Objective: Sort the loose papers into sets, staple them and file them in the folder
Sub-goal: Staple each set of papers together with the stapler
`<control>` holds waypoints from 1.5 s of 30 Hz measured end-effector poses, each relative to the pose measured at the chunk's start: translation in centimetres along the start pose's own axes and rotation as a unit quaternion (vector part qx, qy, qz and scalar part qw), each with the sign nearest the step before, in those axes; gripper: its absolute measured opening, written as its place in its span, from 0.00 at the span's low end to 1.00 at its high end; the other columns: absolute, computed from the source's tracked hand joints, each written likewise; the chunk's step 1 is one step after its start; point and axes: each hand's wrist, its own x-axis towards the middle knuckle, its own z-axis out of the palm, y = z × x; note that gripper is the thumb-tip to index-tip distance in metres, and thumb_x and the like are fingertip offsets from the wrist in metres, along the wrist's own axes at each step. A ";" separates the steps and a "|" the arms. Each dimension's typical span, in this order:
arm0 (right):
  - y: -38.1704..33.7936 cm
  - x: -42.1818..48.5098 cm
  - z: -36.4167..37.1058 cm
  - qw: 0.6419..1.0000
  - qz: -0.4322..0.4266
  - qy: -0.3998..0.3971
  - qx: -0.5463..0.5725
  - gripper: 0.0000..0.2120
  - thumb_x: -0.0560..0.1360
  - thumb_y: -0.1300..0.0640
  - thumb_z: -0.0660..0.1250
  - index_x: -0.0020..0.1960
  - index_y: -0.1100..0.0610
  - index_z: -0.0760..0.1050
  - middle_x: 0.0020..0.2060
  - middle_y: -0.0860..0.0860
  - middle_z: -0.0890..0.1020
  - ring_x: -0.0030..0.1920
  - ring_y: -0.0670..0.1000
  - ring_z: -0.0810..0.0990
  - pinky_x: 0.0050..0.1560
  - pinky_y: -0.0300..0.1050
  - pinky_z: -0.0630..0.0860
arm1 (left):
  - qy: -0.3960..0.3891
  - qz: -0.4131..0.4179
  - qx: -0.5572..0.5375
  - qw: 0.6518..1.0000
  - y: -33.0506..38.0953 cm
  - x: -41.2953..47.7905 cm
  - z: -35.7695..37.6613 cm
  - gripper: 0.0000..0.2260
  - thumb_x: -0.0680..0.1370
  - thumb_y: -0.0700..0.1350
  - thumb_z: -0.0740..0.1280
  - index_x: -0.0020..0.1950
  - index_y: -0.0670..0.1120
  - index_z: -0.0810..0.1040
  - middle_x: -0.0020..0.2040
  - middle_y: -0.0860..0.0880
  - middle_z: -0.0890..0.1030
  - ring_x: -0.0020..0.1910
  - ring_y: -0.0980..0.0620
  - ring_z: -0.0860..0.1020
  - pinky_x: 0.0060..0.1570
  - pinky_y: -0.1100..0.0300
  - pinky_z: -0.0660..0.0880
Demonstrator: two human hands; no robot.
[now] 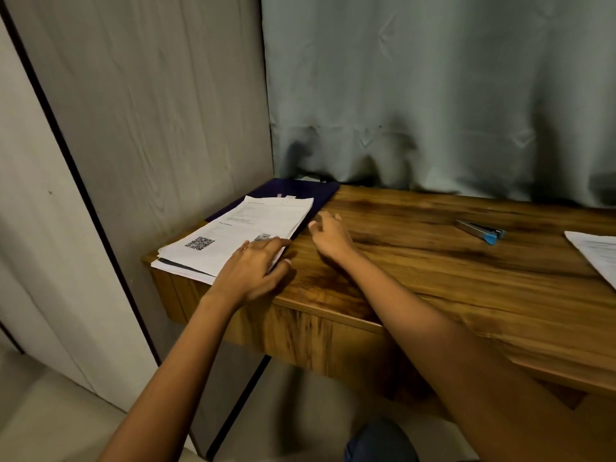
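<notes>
Where the desk (433,281) meets the room's corner, we count one stack of papers (233,228), white and rectangular. It lies on one flat, dark folder (300,190) whose far edge shows beyond the sheets. The stack's near left corner overhangs the desk's edge. The top sheet is smooth, with lines of small print and one square QR code.

We see two bare hands. The left hand (253,265) rests on the stack's near right corner, fingers stretched flat on the top sheet and thumb set against the sheets' side edge. The right hand (330,235) sits just beside the stack's right edge, its fingers loosely curled and holding nothing.

One stapler (481,230), slim grey metal with a blue end, lies well apart to the right. One more printed sheet (596,251) is cut off by the right border. The desk is glossy brown wood with dark streaked grain. Behind it hangs one grey-green cloth curtain (433,95) in soft folds, and a pale wood-grain panel (150,111) stands on the left.
</notes>
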 end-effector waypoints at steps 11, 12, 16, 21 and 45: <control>7.2 -5.9 -10.0 0.990 -0.021 0.141 -0.003 0.11 0.77 0.58 0.64 0.58 0.58 0.76 0.57 0.56 0.78 0.57 0.53 0.76 0.57 0.38 0.67 | 0.021 0.090 -0.044 0.995 11.0 3.3 1.9 0.23 0.76 0.57 0.54 0.65 0.46 0.71 0.61 0.44 0.77 0.61 0.44 0.74 0.57 0.51 0.72; 8.0 -6.6 -11.1 0.989 -0.014 0.144 -0.015 0.11 0.77 0.58 0.64 0.58 0.58 0.77 0.57 0.56 0.78 0.58 0.53 0.76 0.58 0.39 0.67 | 0.019 0.096 -0.060 0.993 12.1 3.7 2.4 0.23 0.76 0.57 0.55 0.66 0.48 0.71 0.63 0.45 0.77 0.62 0.45 0.74 0.59 0.50 0.72; 11.8 -9.0 -15.7 0.983 0.045 0.169 -0.053 0.11 0.77 0.59 0.64 0.58 0.58 0.78 0.57 0.55 0.79 0.60 0.54 0.75 0.59 0.42 0.68 | 0.023 0.113 -0.116 0.987 17.3 4.9 4.5 0.17 0.79 0.53 0.60 0.67 0.50 0.70 0.63 0.46 0.77 0.62 0.46 0.74 0.59 0.50 0.72; 17.5 -11.9 -20.4 0.966 0.137 0.213 -0.042 0.07 0.75 0.59 0.64 0.51 0.52 0.78 0.52 0.53 0.80 0.55 0.53 0.78 0.59 0.51 0.76 | 0.005 0.131 -0.161 0.978 24.0 6.0 7.0 0.14 0.79 0.53 0.61 0.63 0.50 0.71 0.60 0.47 0.78 0.58 0.48 0.76 0.54 0.54 0.74; 32.4 -18.7 -36.5 0.815 0.469 0.237 -0.244 0.29 0.77 0.51 0.62 0.73 0.63 0.60 0.72 0.63 0.64 0.72 0.64 0.61 0.72 0.58 0.56 | -0.241 0.085 -0.304 0.918 42.1 11.3 13.1 0.28 0.80 0.58 0.57 0.77 0.48 0.56 0.76 0.47 0.63 0.75 0.40 0.58 0.74 0.40 0.52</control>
